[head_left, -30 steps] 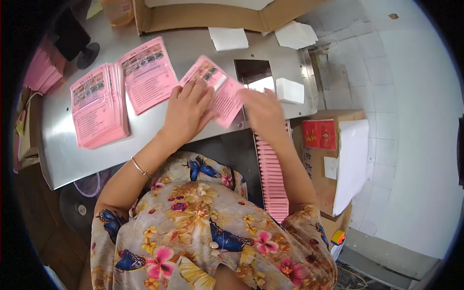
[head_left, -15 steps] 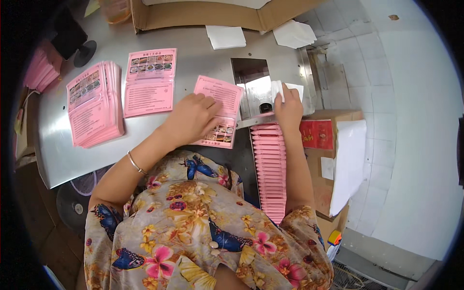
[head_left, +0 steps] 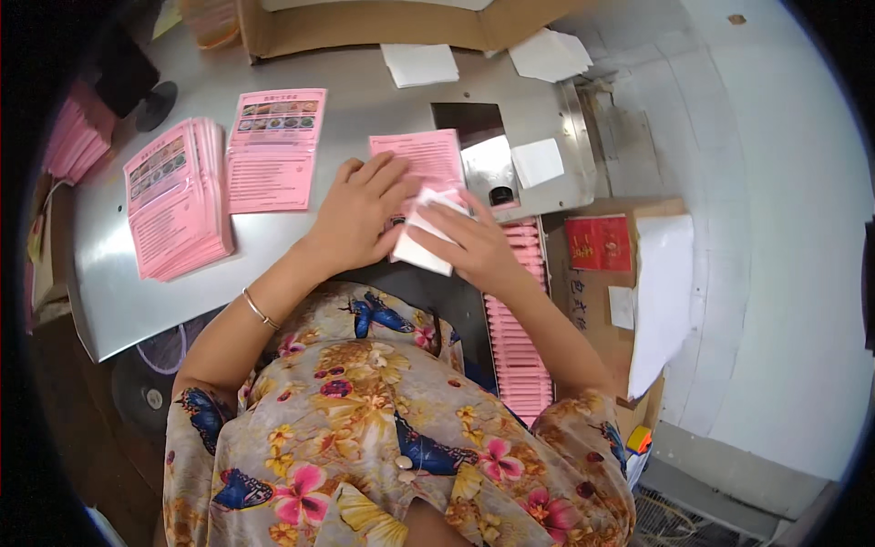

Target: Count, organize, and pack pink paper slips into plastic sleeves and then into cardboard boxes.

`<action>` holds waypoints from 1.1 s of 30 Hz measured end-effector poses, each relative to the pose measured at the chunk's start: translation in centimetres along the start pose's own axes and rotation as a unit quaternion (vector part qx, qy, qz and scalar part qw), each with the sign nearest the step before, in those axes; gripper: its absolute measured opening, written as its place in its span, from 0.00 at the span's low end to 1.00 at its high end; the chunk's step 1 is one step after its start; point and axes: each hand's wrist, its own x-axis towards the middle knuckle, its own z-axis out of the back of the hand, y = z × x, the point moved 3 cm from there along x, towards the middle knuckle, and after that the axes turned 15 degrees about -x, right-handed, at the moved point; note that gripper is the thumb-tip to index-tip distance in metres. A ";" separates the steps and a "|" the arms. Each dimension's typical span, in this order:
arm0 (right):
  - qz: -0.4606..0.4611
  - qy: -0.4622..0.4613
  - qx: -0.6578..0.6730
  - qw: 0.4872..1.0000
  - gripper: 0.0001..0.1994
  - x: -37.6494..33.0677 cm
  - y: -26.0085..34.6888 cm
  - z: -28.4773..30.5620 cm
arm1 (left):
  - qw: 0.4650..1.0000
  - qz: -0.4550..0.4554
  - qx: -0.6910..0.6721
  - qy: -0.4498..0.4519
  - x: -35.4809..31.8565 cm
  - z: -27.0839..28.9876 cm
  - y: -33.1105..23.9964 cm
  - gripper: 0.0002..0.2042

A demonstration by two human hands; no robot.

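Observation:
A pink printed packet (head_left: 428, 152) lies flat near the table's front edge, partly hidden by both hands. Over its left side rests my left hand (head_left: 357, 217), open, fingers stretched and slightly spread. A folded white napkin (head_left: 427, 254) lies over the lower part of the packet, held by the fingers of my right hand (head_left: 483, 251). The two hands nearly meet at the napkin's left edge. Right of the packet, another folded white napkin (head_left: 539, 164) sits beside the dark rectangular opening (head_left: 467, 117) in the table.
Stacked pink packets (head_left: 182, 201) stand at left, with a single pink packet (head_left: 273, 150) beside them. A row of pink packets (head_left: 518, 337) fills a box below my right arm. White napkins (head_left: 419, 66) lie by the cardboard box (head_left: 365, 32) at the back. Another carton (head_left: 597, 301) stands at right.
My right hand has moved left from beside the table opening, bringing a folded white napkin onto the pink packet. My left hand stays on the packet, its fingers more stretched.

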 end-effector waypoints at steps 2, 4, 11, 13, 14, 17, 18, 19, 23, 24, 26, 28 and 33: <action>-0.082 -0.040 -0.010 0.996 0.17 1.1 -1.6 -2.7 | 1.000 -0.011 0.012 0.019 1.1 -0.7 -0.2 0.33; -0.106 0.063 -0.060 0.991 0.17 4.4 -2.2 -4.2 | 0.998 0.030 -0.041 -0.032 1.5 -0.6 -0.8 0.37; -0.112 0.124 -0.071 0.983 0.18 4.2 -5.2 -6.6 | 0.998 0.023 -0.001 -0.061 0.3 2.2 -2.2 0.36; -0.193 0.182 -0.068 0.962 0.17 1.9 -7.4 -5.7 | 0.991 0.061 0.007 -0.118 -0.6 4.4 -0.6 0.35; -0.263 0.165 -0.038 0.950 0.16 0.6 -8.0 -5.2 | 0.982 0.094 0.009 -0.164 -1.3 5.7 0.5 0.34; -0.322 0.229 0.011 0.919 0.15 0.0 -6.8 -2.9 | 0.964 0.162 0.080 -0.197 -3.6 9.4 3.9 0.28; -0.315 0.229 0.011 0.921 0.15 -1.1 -7.2 -2.7 | 0.969 0.163 0.097 -0.158 -4.3 9.8 5.2 0.23; -0.283 0.090 -0.019 0.955 0.14 -2.4 -7.7 -2.3 | 0.973 0.165 0.112 -0.118 -4.8 9.7 6.2 0.18; -0.309 -0.077 -0.133 0.939 0.15 -4.2 -9.9 -0.2 | 0.975 0.158 0.124 -0.091 -4.3 8.0 5.2 0.10; -0.311 -0.073 -0.137 0.938 0.15 -4.7 -10.4 -0.5 | 0.984 0.109 0.088 -0.107 -3.3 7.4 3.8 0.08; -0.316 -0.051 -0.140 0.937 0.14 -6.0 -11.3 -1.8 | 0.993 0.059 0.035 -0.099 -1.8 5.5 1.4 0.07; -0.329 -0.044 -0.112 0.937 0.14 -6.1 -11.5 -2.2 | 0.997 0.019 -0.007 -0.073 -1.3 3.2 -0.5 0.07; -0.391 0.006 -0.099 0.915 0.15 -6.0 -12.1 -2.2 | 1.000 0.021 -0.022 -0.006 -2.0 0.8 -1.2 0.08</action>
